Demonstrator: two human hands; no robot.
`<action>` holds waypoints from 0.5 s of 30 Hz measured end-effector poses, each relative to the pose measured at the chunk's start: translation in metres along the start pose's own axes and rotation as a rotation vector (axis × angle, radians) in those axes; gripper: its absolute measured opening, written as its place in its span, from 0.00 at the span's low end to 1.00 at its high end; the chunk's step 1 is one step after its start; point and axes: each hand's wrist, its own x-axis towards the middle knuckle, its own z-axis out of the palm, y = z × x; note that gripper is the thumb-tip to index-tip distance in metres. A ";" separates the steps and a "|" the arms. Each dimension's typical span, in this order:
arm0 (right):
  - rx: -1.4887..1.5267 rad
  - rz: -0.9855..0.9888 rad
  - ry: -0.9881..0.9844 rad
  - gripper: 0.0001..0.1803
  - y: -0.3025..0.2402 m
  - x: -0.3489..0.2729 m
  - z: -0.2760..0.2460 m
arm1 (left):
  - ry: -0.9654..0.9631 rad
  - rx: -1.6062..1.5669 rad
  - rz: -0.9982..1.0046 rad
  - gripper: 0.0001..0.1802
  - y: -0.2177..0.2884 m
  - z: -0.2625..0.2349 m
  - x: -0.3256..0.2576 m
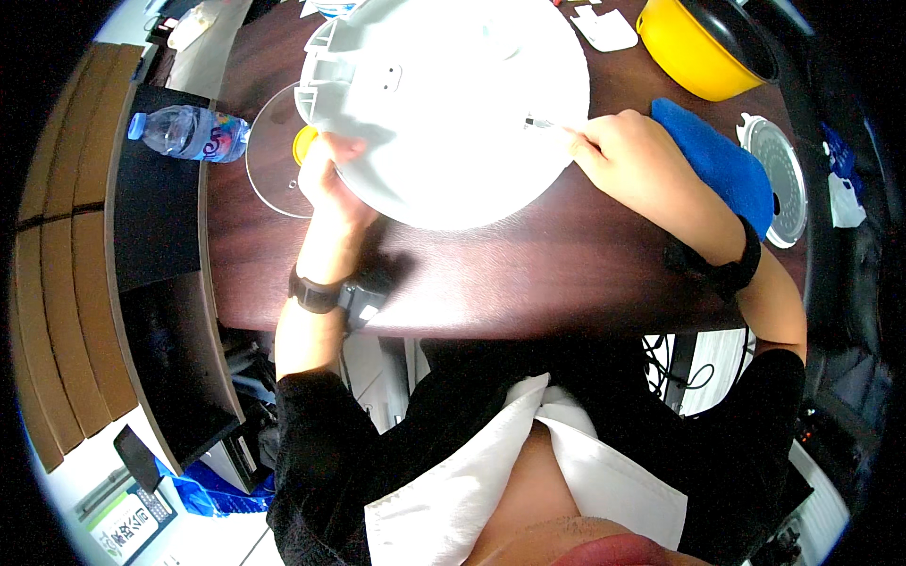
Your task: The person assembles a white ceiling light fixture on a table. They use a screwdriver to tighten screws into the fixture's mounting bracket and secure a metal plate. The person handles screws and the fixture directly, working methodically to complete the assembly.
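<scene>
A large white round plastic housing, with slotted tabs along its left rim and a small socket-like recess on its face, is held up over the dark wood table. My left hand grips its near left edge, thumb on the face and fingers hidden behind. At the right edge, my right hand is closed in a pinch on a small pale piece with a metallic tip, which lies against the housing's face; its exact kind is too small to tell. Both wrists wear black bands.
A glass lid with a yellow knob lies left of the housing, beside a plastic water bottle. To the right are a blue cloth, a round grey-and-white disc and a yellow pot. Cardboard boxes stand far left.
</scene>
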 end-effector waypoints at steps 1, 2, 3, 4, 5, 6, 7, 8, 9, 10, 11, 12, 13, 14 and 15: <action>-0.028 -0.015 0.013 0.21 -0.001 0.000 -0.001 | -0.001 -0.001 -0.002 0.32 0.001 0.001 -0.001; -0.069 -0.022 0.021 0.21 -0.001 -0.001 -0.003 | -0.010 -0.008 -0.010 0.32 0.003 0.004 -0.001; -0.111 -0.028 0.028 0.22 -0.002 -0.001 -0.005 | -0.019 -0.015 -0.019 0.33 0.005 0.009 -0.001; -0.152 -0.035 0.034 0.22 -0.003 0.000 -0.006 | -0.043 0.045 -0.032 0.33 0.010 0.014 -0.003; -0.209 -0.047 0.051 0.23 -0.004 0.002 -0.007 | -0.041 0.012 -0.027 0.30 0.012 0.016 -0.005; -0.225 -0.055 0.064 0.23 -0.004 0.002 -0.006 | -0.037 -0.020 -0.022 0.28 0.012 0.017 -0.007; -0.242 -0.064 0.078 0.23 -0.003 0.002 -0.005 | -0.051 -0.003 -0.019 0.28 0.011 0.018 -0.008; -0.255 -0.076 0.092 0.23 -0.003 0.004 -0.004 | -0.063 0.018 -0.014 0.29 0.011 0.018 -0.008; -0.256 -0.070 0.083 0.23 -0.005 0.005 -0.005 | -0.074 0.038 -0.008 0.29 0.011 0.018 -0.009; -0.257 -0.066 0.074 0.22 -0.007 0.006 -0.006 | -0.071 0.043 -0.005 0.29 0.012 0.019 -0.009; -0.260 -0.058 0.067 0.22 -0.009 0.005 -0.007 | -0.073 0.047 -0.003 0.29 0.011 0.021 -0.010; -0.258 -0.061 0.066 0.22 -0.008 0.005 -0.006 | -0.075 0.051 -0.001 0.29 0.011 0.022 -0.010; -0.257 -0.064 0.064 0.22 -0.007 0.006 -0.004 | -0.092 0.045 -0.005 0.29 0.011 0.022 -0.011; -0.253 -0.071 0.062 0.21 -0.007 0.007 -0.002 | -0.106 0.041 -0.007 0.29 0.012 0.022 -0.012; -0.249 -0.071 0.062 0.21 -0.007 0.007 -0.001 | -0.121 0.037 -0.009 0.29 0.012 0.022 -0.012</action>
